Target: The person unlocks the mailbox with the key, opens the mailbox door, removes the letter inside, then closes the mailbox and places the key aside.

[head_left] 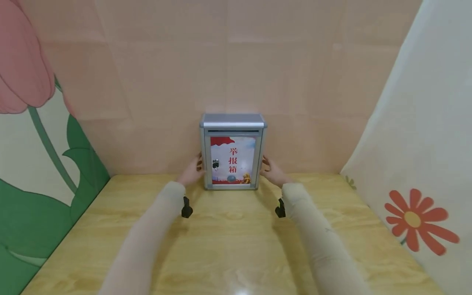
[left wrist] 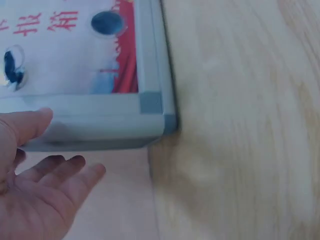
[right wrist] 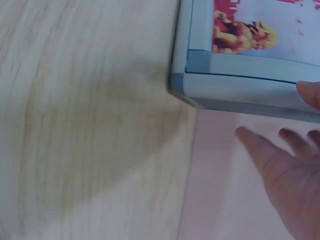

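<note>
A silver-grey metal box (head_left: 233, 127) with a slot and a red-lettered front panel stands upright on the wooden table, near the back wall. A small black lock or key (head_left: 215, 164) sits at the panel's left. On the box's left side, the left hand (head_left: 191, 170) has its thumb at the frame's side and its other fingers extended, apart from the box (left wrist: 75, 122). The right hand (head_left: 273, 171) is at the opposite side, thumb by the edge of the box (right wrist: 240, 90), fingers loosely spread. Whether either thumb touches is unclear.
The wooden table (head_left: 228, 246) reaches back to a creased pinkish wall covering (head_left: 155, 82). At the left hangs a covering with a pink flower and green leaves (head_left: 40, 205); at the right, a pale one (head_left: 424, 123) with a red flower. Black devices are on both wrists.
</note>
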`<action>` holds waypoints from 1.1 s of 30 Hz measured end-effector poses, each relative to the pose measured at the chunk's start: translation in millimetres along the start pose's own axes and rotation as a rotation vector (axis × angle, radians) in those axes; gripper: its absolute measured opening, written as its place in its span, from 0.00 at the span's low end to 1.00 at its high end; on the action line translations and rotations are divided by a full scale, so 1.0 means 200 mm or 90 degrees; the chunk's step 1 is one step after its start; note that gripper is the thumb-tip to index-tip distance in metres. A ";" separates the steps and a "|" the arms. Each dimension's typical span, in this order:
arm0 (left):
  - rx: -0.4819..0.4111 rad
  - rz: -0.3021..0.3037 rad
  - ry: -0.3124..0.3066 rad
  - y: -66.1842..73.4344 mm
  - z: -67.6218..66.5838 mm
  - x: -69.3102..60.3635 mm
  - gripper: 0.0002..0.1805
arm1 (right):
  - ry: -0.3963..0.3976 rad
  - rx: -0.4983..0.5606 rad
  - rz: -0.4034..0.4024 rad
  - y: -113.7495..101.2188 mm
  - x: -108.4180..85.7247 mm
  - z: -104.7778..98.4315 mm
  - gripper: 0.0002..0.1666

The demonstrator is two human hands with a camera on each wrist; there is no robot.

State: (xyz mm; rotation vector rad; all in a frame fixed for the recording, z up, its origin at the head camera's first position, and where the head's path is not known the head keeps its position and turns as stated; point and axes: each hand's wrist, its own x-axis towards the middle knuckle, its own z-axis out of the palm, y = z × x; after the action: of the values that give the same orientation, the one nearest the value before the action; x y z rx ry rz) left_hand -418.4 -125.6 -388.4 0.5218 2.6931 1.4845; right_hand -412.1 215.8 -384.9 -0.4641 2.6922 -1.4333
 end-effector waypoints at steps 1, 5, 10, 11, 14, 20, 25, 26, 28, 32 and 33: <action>-0.006 0.005 0.001 -0.01 0.02 0.01 0.42 | 0.000 0.006 -0.005 0.01 0.01 0.01 0.44; -0.020 0.006 0.033 -0.04 0.08 0.03 0.41 | 0.021 0.034 -0.012 0.04 0.03 0.04 0.44; -0.007 0.018 0.094 -0.03 0.13 0.00 0.39 | 0.044 0.081 -0.023 0.07 0.01 0.07 0.43; -0.003 0.018 0.100 -0.02 0.14 -0.02 0.39 | 0.046 0.089 -0.023 0.07 0.00 0.08 0.43; 0.013 0.027 0.112 0.02 0.15 -0.08 0.39 | 0.044 0.114 -0.038 0.08 -0.06 0.09 0.40; 0.010 0.103 0.123 0.15 0.13 -0.25 0.40 | 0.073 0.109 -0.092 0.00 -0.24 0.04 0.37; 0.001 0.120 0.138 0.22 0.14 -0.39 0.42 | 0.084 0.041 -0.097 -0.10 -0.40 0.00 0.38; 0.005 0.116 0.136 0.22 0.15 -0.42 0.43 | 0.083 0.030 -0.095 -0.10 -0.43 0.00 0.38; 0.009 0.107 0.131 0.21 0.17 -0.45 0.43 | 0.075 0.023 -0.086 -0.10 -0.47 0.01 0.39; 0.021 0.083 0.126 0.18 0.21 -0.47 0.43 | 0.070 0.023 -0.069 -0.05 -0.51 0.04 0.41; 0.020 0.080 0.127 0.17 0.22 -0.47 0.43 | 0.070 0.025 -0.066 -0.04 -0.51 0.05 0.41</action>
State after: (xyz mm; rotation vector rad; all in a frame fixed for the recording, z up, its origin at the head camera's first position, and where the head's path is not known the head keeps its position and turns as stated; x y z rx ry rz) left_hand -311.8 -101.6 -396.7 0.5848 2.8882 1.6083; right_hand -311.5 232.5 -393.6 -0.5446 2.7557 -1.5792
